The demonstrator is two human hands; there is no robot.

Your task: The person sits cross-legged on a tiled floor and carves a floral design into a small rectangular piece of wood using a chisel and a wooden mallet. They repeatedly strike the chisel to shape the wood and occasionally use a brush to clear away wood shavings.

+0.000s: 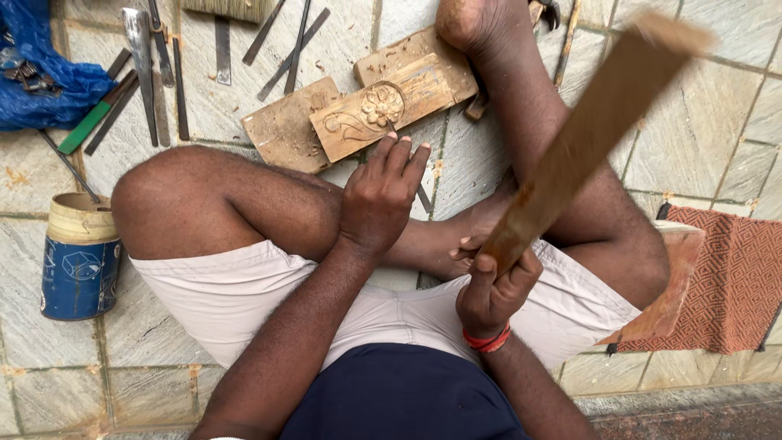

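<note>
My right hand (491, 289) is shut on a long flat wooden mallet (582, 138) that rises up and to the right, its far end blurred. My left hand (381, 194) hovers over my folded leg, fingers close together, its fingertips next to a carved wooden block (383, 107) with a flower relief; a thin chisel seems to sit under the hand, mostly hidden. The carved block lies across a plain wooden board (285, 130) on the stone floor. My foot (472, 24) rests on the block's far end.
Several chisels and metal tools (155, 73) lie on the floor at upper left, beside a blue cloth (41, 73). A blue tin can (80, 257) stands at left. A patterned red mat (729, 281) and a low wooden seat (672, 285) are at right.
</note>
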